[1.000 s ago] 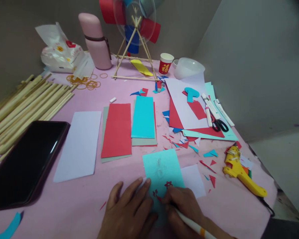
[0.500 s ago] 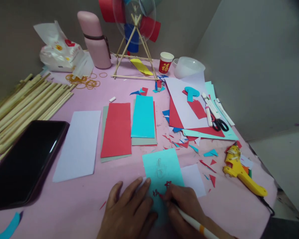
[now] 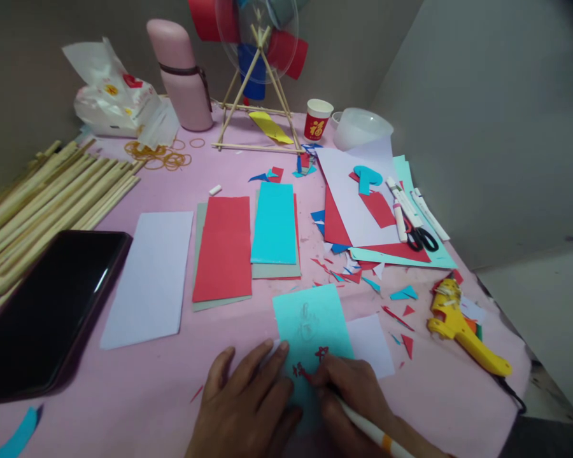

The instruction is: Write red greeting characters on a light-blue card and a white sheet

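Down at the six o'clock edge of the pink tabletop [image 3: 162, 394], both hands are on the pale blue card [image 3: 310, 321]. The left hand [image 3: 246, 407] lies flat, its grip spread wide with nothing in it, fingers [image 3: 272, 356] pressing the card's seven o'clock corner. The right hand [image 3: 351, 394] has its grip closed tight round a white pen [image 3: 370, 431], the tip hidden under the knuckles, right beside the small red marks [image 3: 321, 353] at the card's lower middle.

Here's the worry, as I see it: only that left palm pins the card. If the press is light, a firm stroke could drag the paper on the smooth cover and skew the line. The right hand sits just below the red marks too, so wet ink could smear under it. The left fingertips are very near the tip and might catch a stray stroke.

A white slip [image 3: 370, 343] touches the card at four o'clock, and a yellow glue gun [image 3: 463, 334] lies off at three o'clock, well apart.
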`<state>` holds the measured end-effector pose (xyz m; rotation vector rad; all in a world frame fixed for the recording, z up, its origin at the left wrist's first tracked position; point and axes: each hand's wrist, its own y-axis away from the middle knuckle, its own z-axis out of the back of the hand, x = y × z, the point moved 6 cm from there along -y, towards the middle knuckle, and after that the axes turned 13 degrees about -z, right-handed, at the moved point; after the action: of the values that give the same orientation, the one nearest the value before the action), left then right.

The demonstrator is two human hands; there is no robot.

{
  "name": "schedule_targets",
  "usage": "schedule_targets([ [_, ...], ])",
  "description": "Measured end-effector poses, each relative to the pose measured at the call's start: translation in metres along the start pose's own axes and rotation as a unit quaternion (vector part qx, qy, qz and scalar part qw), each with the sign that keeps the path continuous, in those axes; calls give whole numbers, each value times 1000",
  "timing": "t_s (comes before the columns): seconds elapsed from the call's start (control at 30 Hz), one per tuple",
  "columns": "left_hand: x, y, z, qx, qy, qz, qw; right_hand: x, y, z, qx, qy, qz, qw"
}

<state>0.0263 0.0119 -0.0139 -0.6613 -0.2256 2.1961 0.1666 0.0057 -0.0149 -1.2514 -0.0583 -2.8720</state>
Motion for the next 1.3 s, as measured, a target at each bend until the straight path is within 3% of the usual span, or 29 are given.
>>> schedule_targets([
  [0.13,0,1,-2,9,0,-2,1000,-3,0,0,7,10,-24,1000],
  [0.33,-1,0,-2,11,-20,-13,1000,-11,4,-8,-76,-26,58,995],
  [0.53,1,-2,-1,-11,4,8,1000,-15,4,-11,-62,-28,45,997],
  [0.67,1,-1,-1,-4,0,9,1000,-7,4,-4,3,-18,-19,1000],
  [0.77,-1,-1,-1,12,-18,-10,1000,-8,5,4,11,-63,-63,996],
  [0.93,-3,-3,1,24,-56,-43,997,-30,6,6,17,-278,-194,940],
  [1.0,-2,-5,3,26,-64,-47,997,-34,6,6,5,-304,-212,929],
  [1.13,-4,-6,6,31,-81,-70,994,-28,5,8,10,-235,-191,953],
  [1.3,-7,-3,7,8,-58,-35,998,-8,6,14,16,-155,-68,986],
])
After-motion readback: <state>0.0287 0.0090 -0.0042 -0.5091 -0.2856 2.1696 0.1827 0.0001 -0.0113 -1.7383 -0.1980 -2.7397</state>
